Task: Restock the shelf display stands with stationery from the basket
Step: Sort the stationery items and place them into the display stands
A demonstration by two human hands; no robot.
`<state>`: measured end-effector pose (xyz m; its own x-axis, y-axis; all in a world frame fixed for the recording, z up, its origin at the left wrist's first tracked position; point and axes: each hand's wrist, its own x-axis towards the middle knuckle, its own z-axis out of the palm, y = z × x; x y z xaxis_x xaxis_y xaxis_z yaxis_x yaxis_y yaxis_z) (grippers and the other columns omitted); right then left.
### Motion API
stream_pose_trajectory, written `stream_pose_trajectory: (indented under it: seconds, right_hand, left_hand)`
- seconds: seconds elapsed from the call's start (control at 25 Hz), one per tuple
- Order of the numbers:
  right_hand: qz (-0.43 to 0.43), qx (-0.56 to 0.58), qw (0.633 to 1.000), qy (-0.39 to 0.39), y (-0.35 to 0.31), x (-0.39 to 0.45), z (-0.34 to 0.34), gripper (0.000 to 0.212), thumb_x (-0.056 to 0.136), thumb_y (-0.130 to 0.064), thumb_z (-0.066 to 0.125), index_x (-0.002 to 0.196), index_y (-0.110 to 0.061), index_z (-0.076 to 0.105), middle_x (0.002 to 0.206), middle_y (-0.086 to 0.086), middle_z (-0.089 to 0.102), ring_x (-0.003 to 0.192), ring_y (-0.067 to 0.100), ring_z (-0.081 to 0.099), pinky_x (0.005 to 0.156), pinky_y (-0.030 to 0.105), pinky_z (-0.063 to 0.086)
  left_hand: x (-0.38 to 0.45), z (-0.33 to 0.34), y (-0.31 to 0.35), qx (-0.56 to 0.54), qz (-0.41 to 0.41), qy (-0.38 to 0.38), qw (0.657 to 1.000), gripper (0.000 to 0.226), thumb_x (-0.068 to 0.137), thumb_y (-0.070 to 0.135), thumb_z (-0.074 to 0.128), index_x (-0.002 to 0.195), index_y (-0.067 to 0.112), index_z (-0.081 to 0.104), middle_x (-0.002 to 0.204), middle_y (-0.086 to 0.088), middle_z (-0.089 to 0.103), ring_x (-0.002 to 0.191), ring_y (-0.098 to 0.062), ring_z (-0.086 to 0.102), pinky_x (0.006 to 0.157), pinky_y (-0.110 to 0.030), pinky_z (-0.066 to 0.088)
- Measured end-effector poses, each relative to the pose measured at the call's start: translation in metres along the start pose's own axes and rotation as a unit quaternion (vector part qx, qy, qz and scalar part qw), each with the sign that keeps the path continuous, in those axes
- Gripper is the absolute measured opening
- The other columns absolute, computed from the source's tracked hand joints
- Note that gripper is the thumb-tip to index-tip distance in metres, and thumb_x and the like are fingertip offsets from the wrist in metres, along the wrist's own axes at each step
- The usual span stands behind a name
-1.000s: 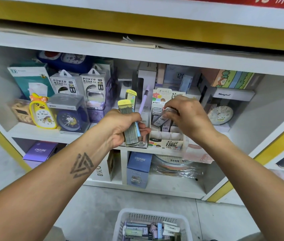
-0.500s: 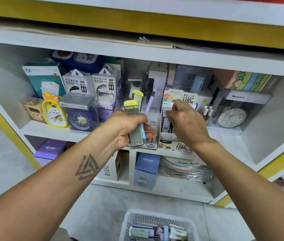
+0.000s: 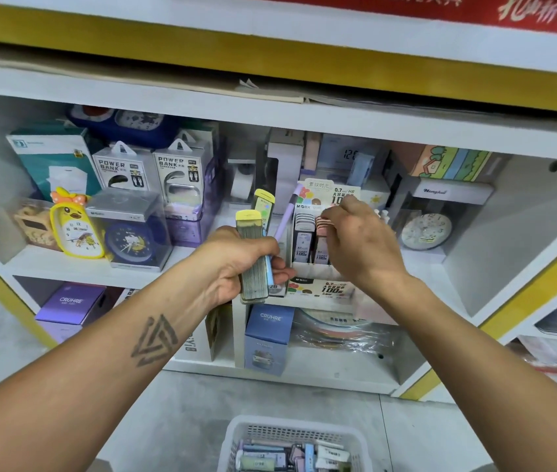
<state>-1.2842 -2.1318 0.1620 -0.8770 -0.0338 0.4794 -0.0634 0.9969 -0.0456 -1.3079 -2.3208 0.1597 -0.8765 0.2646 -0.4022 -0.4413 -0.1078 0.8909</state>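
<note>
Lead refill cases (image 3: 255, 264): a stack with yellow caps, upright in the left hand (image 3: 236, 267), in front of the shelf edge.
Left hand: fingers curled round the stack, forearm reaching up from lower left.
Right hand (image 3: 360, 243): fingertips pinching a pink-topped case at the display stand (image 3: 318, 267), knuckles up.
Display stand: one cardboard stand on the middle shelf, two rows of cases.
Basket (image 3: 290, 434): one, white, on the floor below, holding mixed stationery.

White plastic basket (image 3: 290, 434) cut off by bottom edge, contents partly out of view. Right hand (image 3: 359, 247) hides right slots of white cardboard display stand (image 3: 318, 267); fingertip grip unclear.
</note>
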Motion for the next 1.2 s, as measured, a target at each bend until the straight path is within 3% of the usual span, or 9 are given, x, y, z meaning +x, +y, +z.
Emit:
stream_pose_trajectory:
  seconds: [0.12,0.24,0.32,0.48,0.64,0.8,0.92,1.0,1.2]
  right_hand:
    - [0.103,-0.005,0.995,0.012,0.025,-0.012,-0.018,0.016,0.094,-0.025,0.050,0.096,-0.011,0.057,0.087,0.007,0.062,0.077,0.033,0.060,0.057,0.033,0.039]
    - [0.194,0.030,0.966,-0.166,0.037,-0.027,-0.023,0.044,0.090,-0.058,0.050,0.090,-0.015,0.057,0.082,0.001,0.062,0.073,0.023,0.060,0.057,0.032,0.041]
    - [0.205,0.091,0.941,-0.253,0.039,-0.037,-0.018,0.036,0.088,-0.050,0.060,0.093,-0.014,0.059,0.091,0.003,0.062,0.084,0.024,0.061,0.065,0.033,0.047]
    - [0.195,0.156,0.933,-0.260,0.046,-0.040,-0.013,0.019,0.087,-0.011,0.055,0.105,-0.007,0.061,0.102,0.009,0.065,0.090,0.026,0.062,0.070,0.032,0.054]
    - [0.177,0.158,0.933,-0.269,0.052,-0.042,-0.014,0.030,0.090,-0.019,0.059,0.118,-0.011,0.062,0.111,0.008,0.069,0.101,0.025,0.064,0.089,0.038,0.055]
    - [0.199,0.262,0.936,-0.126,0.057,-0.035,-0.030,0.017,0.094,-0.034,0.061,0.102,-0.021,0.070,0.096,0.002,0.074,0.088,0.020,0.069,0.078,0.035,0.057]
    - [0.275,0.552,0.785,-0.059,0.053,-0.029,-0.042,0.017,0.096,-0.024,0.065,0.110,-0.014,0.068,0.087,0.011,0.076,0.070,0.021,0.070,0.064,0.031,0.054]
    - [0.267,0.624,0.732,-0.051,0.050,-0.028,-0.043,0.023,0.094,-0.013,0.068,0.115,-0.006,0.065,0.084,0.014,0.075,0.066,0.021,0.068,0.062,0.026,0.054]
    - [0.288,0.602,0.734,0.129,0.082,-0.018,-0.062,0.013,0.090,0.000,0.068,0.103,0.001,0.066,0.078,0.016,0.073,0.059,0.020,0.067,0.059,0.026,0.056]
  left_hand:
    - [-0.001,0.011,-0.004,0.002,0.000,-0.016,1.000,0.009,0.084,-0.011,0.062,0.092,-0.012,0.058,0.066,-0.027,0.067,0.072,-0.046,0.072,0.061,-0.047,0.061]
    - [-0.003,0.021,-0.009,0.003,-0.009,-0.032,0.999,0.010,0.085,-0.010,0.063,0.093,-0.013,0.057,0.064,-0.026,0.066,0.072,-0.045,0.072,0.063,-0.048,0.061]
    - [-0.004,0.028,-0.012,0.000,-0.015,-0.041,0.999,0.012,0.085,-0.011,0.062,0.096,-0.014,0.057,0.064,-0.027,0.065,0.075,-0.047,0.071,0.068,-0.052,0.060]
    - [-0.007,0.040,-0.016,-0.005,-0.025,-0.054,0.998,0.014,0.085,-0.011,0.062,0.096,-0.017,0.056,0.067,-0.028,0.064,0.081,-0.049,0.070,0.069,-0.051,0.060]
    - [-0.007,0.045,-0.020,0.010,-0.038,-0.083,0.996,0.014,0.085,-0.009,0.065,0.093,-0.018,0.058,0.070,-0.028,0.066,0.082,-0.047,0.071,0.067,-0.045,0.061]
    - [-0.007,0.049,-0.024,0.020,-0.044,-0.116,0.992,0.014,0.085,-0.007,0.066,0.094,-0.015,0.058,0.072,-0.028,0.067,0.080,-0.046,0.072,0.062,-0.041,0.062]
    - [-0.006,0.054,-0.026,0.018,-0.062,-0.149,0.987,0.019,0.087,-0.005,0.065,0.102,-0.012,0.057,0.072,-0.026,0.068,0.081,-0.043,0.072,0.062,-0.038,0.062]
    - [-0.008,0.060,-0.029,0.028,-0.087,-0.179,0.980,0.018,0.089,-0.002,0.063,0.104,-0.008,0.056,0.074,-0.023,0.069,0.084,-0.040,0.073,0.067,-0.038,0.063]
    - [-0.006,0.064,-0.027,0.014,-0.056,-0.166,0.985,0.023,0.086,-0.001,0.068,0.102,-0.014,0.060,0.086,-0.032,0.070,0.089,-0.046,0.071,0.070,-0.042,0.062]
